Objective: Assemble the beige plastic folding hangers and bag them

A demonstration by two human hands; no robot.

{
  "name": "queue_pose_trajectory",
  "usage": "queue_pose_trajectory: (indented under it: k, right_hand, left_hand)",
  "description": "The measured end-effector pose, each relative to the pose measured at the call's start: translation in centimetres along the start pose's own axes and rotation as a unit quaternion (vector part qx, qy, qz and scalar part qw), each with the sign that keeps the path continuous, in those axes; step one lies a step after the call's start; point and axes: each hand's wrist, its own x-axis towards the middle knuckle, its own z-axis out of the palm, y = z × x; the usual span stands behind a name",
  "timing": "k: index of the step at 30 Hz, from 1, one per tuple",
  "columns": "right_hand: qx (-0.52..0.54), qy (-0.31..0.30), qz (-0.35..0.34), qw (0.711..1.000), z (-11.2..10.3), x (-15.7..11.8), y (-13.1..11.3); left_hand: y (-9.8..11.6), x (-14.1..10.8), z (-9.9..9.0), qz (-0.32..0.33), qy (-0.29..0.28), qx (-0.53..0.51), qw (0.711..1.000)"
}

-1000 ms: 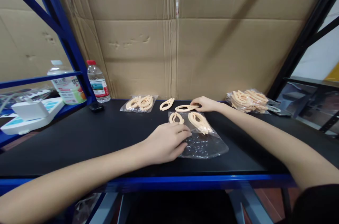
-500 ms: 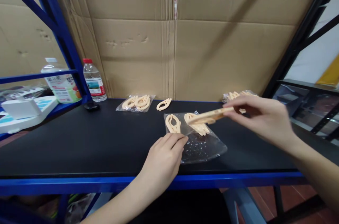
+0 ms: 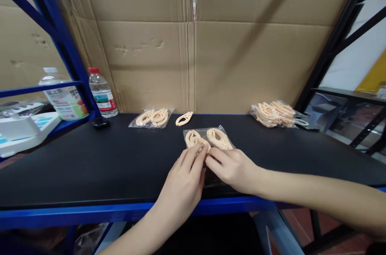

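Observation:
A clear plastic bag (image 3: 202, 131) lies near the front of the black table. Inside are beige, leaf-shaped plastic loops: a left group (image 3: 191, 138) and a right group (image 3: 219, 137). My left hand (image 3: 183, 180) has its fingers pinched together on the bag's near edge, just below the left group. Close against it, my right hand (image 3: 233, 168) is also closed on the bag, below the right group. The fingertips of both hands nearly meet and hide the bag's opening. The lower part of the bag is mostly covered by my hands.
Behind the bag lie a single beige loop (image 3: 184, 119) and another bag of loops (image 3: 151, 118). A fuller bag (image 3: 273, 113) lies at the back right. A water bottle (image 3: 103, 93) and a black object (image 3: 100, 122) are at the left; cardboard (image 3: 144, 66) walls the back.
My right hand has come in from the right to the bag; the beige piece it held no longer shows in its fingers. My left hand stays at the bag's near edge.

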Motion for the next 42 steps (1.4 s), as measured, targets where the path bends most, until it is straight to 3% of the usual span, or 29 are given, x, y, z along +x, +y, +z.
queue_pose_trajectory:
  k: [4,8,10,14,17,21,25,28,32,38,42]
  right_hand:
    - [0.057,-0.099,0.041,0.993,2.2,0.4,-0.1]
    - [0.18,-0.151,0.096,0.967,1.5,0.0,0.0]
    - [0.213,-0.112,0.109,0.965,0.4,0.1,0.8]
    - [0.242,0.041,0.165,0.955,0.1,1.6,4.9]
    - [0.243,0.026,0.152,0.958,3.6,3.9,8.9]
    - [0.231,-0.137,0.038,0.963,11.3,7.0,12.8]
    - [0.197,-0.24,0.079,0.947,17.0,9.4,14.2]
    - [0.204,-0.257,0.083,0.941,18.7,10.1,14.3]
    - [0.223,-0.264,0.076,0.935,18.1,9.2,14.3]
    - [0.234,-0.232,0.081,0.941,14.1,5.7,14.6]
    - [0.234,-0.134,0.137,0.953,10.3,3.4,14.4]
  left_hand:
    - [0.1,-0.1,-0.2,-0.012,-0.012,-0.005,1.0]
    - [0.2,-0.2,-0.6,-0.019,-0.028,-0.009,0.999]
    - [0.2,-0.2,-1.0,-0.027,-0.037,-0.013,0.999]
    - [0.1,-0.1,-1.6,-0.033,-0.062,-0.032,0.997]
    - [0.0,-0.1,-1.5,-0.037,-0.065,-0.025,0.997]
    - [0.1,-0.1,-1.2,-0.034,-0.064,-0.007,0.997]
    - [0.3,-0.1,-1.4,-0.039,-0.073,-0.011,0.996]
    - [0.4,-0.1,-1.6,-0.04,-0.081,-0.014,0.996]
    - [0.4,-0.1,-1.5,-0.043,-0.084,-0.013,0.996]
    - [0.3,0.0,-1.3,-0.039,-0.08,-0.016,0.996]
    - [0.2,0.0,-1.4,-0.035,-0.08,-0.015,0.996]
